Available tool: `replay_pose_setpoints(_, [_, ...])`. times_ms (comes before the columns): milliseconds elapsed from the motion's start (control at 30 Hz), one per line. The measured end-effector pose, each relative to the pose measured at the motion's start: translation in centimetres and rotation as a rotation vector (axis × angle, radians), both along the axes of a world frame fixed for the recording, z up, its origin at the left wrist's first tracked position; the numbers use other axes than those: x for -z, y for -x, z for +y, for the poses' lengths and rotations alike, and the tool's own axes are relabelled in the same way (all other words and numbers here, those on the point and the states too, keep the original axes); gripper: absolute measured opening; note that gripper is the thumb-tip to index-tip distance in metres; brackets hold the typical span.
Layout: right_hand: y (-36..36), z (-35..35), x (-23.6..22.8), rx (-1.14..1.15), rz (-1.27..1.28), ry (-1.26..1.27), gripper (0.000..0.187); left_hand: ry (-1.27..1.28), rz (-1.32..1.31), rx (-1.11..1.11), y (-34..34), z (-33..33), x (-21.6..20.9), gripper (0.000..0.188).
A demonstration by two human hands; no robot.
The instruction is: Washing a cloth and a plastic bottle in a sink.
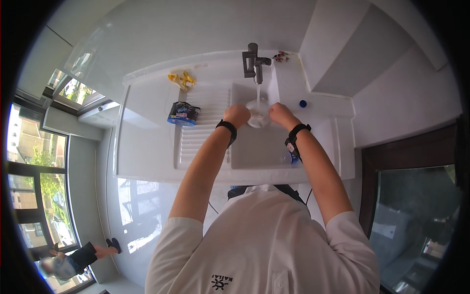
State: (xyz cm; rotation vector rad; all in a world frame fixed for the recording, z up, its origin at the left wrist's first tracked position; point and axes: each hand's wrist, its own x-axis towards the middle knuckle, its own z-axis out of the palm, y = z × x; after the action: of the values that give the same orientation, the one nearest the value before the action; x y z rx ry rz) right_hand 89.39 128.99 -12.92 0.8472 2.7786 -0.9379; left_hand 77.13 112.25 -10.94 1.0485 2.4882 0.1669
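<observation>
A dark grey faucet (251, 63) pours a stream of water into the white sink (249, 152). Under the stream is a clear, whitish round thing (257, 117), perhaps a bowl or a bag; its exact kind does not show. My left hand (237, 115) is closed at its left side. On the opposite side my right hand (282, 115) is closed as well, with the fingers curled inward. The fingertips of both hands are mostly hidden. Below my right wrist, partly covered by it, a clear container with a blue and dark label (293, 151) lies in the sink.
On the ribbed drainboard (203, 139) at the left sits a black and blue packet (184, 114). Behind it lies a crumpled yellow wrapper (182, 80). A blue cap (303, 104) rests right of the basin. Small reddish scraps (281, 56) lie beside the faucet. Another person (73, 259) stands far left.
</observation>
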Motion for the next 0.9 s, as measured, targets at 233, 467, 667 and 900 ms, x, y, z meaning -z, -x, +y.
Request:
replay_pose_setpoints(233, [0.5, 0.7, 0.8, -0.008, 0.057, -0.069, 0.030, -0.095, 0.032, -0.113, -0.5, 0.2, -0.9, 0.029])
replay_pose_setpoints(467, [2.3, 1.3, -2.4, -0.024, -0.041, -0.007, 0.035, -0.126, 0.105, -0.074, 0.8, 0.2, -1.2, 0.029])
replay_pose_setpoints(667, [2.6, 2.3, -4.3, 0.026, 0.006, 0.095, 0.030, -0.209, 0.068, -0.130, 2.1, 1.5, -1.5, 0.033])
replay_pose_setpoints(900, [2.6, 1.1, -6.7, 0.287, 0.060, 0.539, 0.017, -0.954, -1.058, -0.888, -1.3, -1.0, 1.4, 0.042])
